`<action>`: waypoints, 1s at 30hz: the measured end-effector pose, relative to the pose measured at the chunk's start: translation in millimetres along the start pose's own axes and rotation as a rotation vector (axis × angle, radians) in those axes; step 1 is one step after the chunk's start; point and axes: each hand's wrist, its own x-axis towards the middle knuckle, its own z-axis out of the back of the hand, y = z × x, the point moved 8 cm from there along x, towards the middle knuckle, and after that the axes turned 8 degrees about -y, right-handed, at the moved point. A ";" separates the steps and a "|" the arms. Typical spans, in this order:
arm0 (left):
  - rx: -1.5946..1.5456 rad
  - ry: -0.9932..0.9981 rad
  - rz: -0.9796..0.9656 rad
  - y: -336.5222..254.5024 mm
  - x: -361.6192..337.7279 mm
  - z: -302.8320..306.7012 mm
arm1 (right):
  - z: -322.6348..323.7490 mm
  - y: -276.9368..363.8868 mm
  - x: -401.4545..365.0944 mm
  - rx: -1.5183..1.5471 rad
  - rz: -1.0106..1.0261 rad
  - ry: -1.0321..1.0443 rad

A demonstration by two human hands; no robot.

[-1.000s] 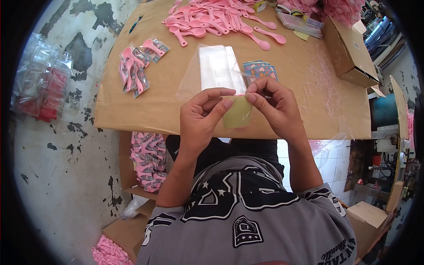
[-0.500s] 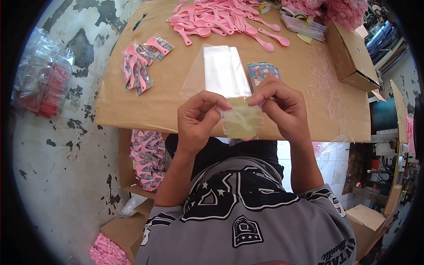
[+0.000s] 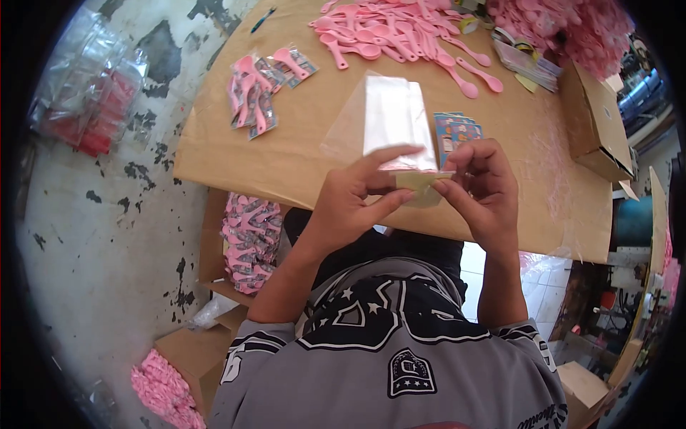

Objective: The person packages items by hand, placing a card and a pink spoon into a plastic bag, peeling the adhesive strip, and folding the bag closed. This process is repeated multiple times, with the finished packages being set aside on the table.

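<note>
A small clear plastic bag with a pale yellow-green card inside [image 3: 419, 187] is held in front of my body, by the table's near edge. My right hand [image 3: 486, 187] pinches its right end between thumb and fingers. My left hand [image 3: 361, 191] grips the left part, thumb along the lower side and index finger stretched above. The bag is tilted, so little of its face shows. Just beyond lies a stack of clear plastic bags [image 3: 393, 114]. Blue printed cards [image 3: 457, 131] lie beside that stack, partly behind my right fingers.
Pink spoons [image 3: 386, 32] are heaped at the table's far side. Bagged spoons with cards [image 3: 250, 93] lie at left, a pen [image 3: 263, 20] beyond them. A cardboard box [image 3: 589, 118] stands at right. Below the table, another box holds packed spoons [image 3: 250, 243].
The bag has tipped from facing me to nearly edge-on. My left hand has shifted its grip, its index finger now extended over the top. The whole view has moved slightly.
</note>
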 end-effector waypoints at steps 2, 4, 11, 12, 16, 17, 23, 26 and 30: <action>0.207 -0.017 -0.192 -12.1 -1.8 7.5 | -2.2 6.7 1.0 -0.019 0.027 0.022; 0.483 -0.080 -0.412 -41.5 -4.5 16.3 | 8.9 16.9 5.5 -0.096 0.100 -0.066; 0.838 -0.446 -0.578 -83.4 28.2 131.1 | 66.3 29.0 23.3 -0.649 0.136 -0.346; 0.763 -0.464 -0.546 -77.0 29.6 138.5 | 71.2 28.0 24.3 -0.795 0.100 -0.366; 0.729 -0.394 -0.370 -44.5 35.5 135.4 | 78.3 -4.9 21.2 -1.029 -0.060 -0.361; 0.818 -0.380 -0.265 -31.5 39.0 124.8 | 77.3 -15.9 20.4 -1.049 -0.138 -0.339; 1.161 -0.349 -0.149 21.6 73.9 105.5 | 76.8 -33.8 22.3 -0.991 -0.283 -0.305; 1.111 -0.286 -0.108 32.0 85.2 108.3 | 87.5 -41.8 22.8 -0.833 -0.261 -0.351; 0.938 -0.240 0.058 35.2 91.2 117.6 | 94.4 -48.6 25.6 -0.540 -0.222 -0.385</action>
